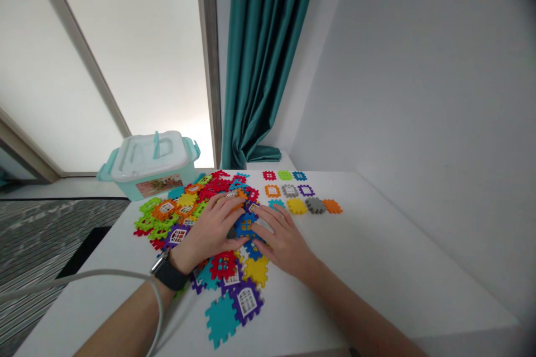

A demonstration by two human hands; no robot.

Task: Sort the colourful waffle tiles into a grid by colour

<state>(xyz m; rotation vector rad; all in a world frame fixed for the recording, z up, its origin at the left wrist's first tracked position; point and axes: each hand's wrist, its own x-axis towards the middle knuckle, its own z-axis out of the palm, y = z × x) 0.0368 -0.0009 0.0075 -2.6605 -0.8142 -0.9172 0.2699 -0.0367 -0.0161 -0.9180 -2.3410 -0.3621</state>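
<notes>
A heap of colourful interlocking plastic tiles (188, 206) lies on the white table (377, 256). My left hand (211, 228) rests on the heap with fingers stretched forward, a dark watch on its wrist. My right hand (282, 237) lies flat beside it, fingers spread. Both hands touch a blue tile (245, 226) between them. Closer to me lie a red tile (223, 264), a yellow tile (256, 269), a purple window tile (247, 301) and a teal tile (220, 319). What lies under the palms is hidden.
Several tiles stand sorted in rows (299, 192) at the far side of the table. A teal storage box with a clear lid (151, 164) sits at the far left. A teal curtain (262, 56) hangs behind. A grey cable (104, 276) crosses my left forearm.
</notes>
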